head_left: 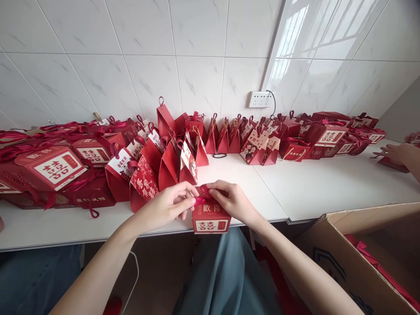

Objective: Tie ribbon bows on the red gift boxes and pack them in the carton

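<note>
At front edge of white tabletop [328, 183], dead centre: small red box [210, 218], upright, white label with red characters on front face, more characters on top; across its top, ribbon [200, 199], pinkish red, bunched at the left rear corner; left hand [170, 203] pinching ribbon between thumb and forefinger, other fingers curled in, touching box's left side; right hand [234, 201] reaching in from the other side, fingertips pressed together on the same ribbon at box's top, palm down; both forearms bare, coming up from bottom of view; below the tabletop edge, grey-blue trousers [226, 271] and a white cable [134, 280]; behind the hands, along the tiled wall, a long row of red gift boxes; wide flat boxes [55, 168] stacked at far left, with white labels and loose red ribbons; tall pointed pouches [177, 162] just behind left hand, more pointed ones [226, 138] against the wall; square boxes [324, 135] at right; black ring [219, 155] lying flat on tabletop near the wall; wall socket [259, 99] above the row, cable plugged in; open cardboard box [331, 258] at lower right, red ribbon inside; at far right edge, another person's hand [395, 153] resting on a red item, well apart from the small red box.
</note>
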`<state>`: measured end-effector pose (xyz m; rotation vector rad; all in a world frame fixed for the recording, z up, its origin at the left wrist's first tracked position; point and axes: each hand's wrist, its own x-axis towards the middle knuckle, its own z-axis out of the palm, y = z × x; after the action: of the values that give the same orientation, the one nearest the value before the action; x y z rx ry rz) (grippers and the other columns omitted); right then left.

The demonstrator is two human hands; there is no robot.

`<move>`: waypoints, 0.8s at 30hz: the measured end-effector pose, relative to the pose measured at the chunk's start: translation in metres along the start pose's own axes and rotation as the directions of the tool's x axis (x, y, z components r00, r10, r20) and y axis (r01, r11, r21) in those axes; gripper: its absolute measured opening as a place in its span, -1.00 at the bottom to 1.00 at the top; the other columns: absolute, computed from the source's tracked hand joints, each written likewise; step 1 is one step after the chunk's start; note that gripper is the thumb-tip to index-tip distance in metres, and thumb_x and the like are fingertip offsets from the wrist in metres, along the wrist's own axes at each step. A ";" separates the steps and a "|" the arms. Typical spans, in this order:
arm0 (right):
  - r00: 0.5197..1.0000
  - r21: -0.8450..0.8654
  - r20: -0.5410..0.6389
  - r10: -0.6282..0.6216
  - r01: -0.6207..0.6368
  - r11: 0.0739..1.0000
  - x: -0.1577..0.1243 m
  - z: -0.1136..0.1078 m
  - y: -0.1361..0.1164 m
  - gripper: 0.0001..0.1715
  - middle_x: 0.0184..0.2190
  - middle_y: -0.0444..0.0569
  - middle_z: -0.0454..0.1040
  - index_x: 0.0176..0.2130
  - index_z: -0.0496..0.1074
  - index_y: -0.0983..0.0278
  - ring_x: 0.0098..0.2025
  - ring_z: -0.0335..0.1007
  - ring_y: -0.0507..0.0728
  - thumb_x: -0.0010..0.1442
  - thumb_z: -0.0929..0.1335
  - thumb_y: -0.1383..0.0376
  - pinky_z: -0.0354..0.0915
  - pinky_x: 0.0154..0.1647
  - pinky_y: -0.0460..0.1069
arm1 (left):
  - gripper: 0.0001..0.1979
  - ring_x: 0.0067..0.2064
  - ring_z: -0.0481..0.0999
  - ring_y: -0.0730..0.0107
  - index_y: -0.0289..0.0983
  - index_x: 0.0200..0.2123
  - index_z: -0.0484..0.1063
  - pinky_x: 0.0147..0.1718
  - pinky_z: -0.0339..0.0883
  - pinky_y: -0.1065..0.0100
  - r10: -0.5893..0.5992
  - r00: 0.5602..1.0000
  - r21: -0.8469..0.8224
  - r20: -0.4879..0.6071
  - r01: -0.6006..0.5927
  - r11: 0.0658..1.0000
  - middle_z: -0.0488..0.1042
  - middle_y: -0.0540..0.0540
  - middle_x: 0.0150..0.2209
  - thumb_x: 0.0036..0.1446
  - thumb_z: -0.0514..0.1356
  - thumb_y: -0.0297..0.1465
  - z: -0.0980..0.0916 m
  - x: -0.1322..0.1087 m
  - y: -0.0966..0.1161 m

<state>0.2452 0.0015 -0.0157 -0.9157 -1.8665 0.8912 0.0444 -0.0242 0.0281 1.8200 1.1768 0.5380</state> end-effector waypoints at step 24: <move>0.990 0.175 -0.060 0.129 -0.116 0.978 0.003 0.004 0.003 -0.89 -0.33 -0.06 0.58 -0.30 0.44 0.25 -0.29 0.51 0.09 0.12 0.31 0.34 0.40 -0.20 0.00 | -0.74 -0.49 0.31 0.45 -0.22 -0.34 0.45 -0.51 0.14 0.37 0.256 0.965 0.725 -0.058 -0.136 0.675 0.37 -0.07 -0.23 0.17 -0.03 -0.33 -0.002 0.001 0.032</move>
<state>0.2413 0.0048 -0.0185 -0.9509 -1.6589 1.0627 0.0593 -0.0273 0.0563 2.6472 1.4303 0.3559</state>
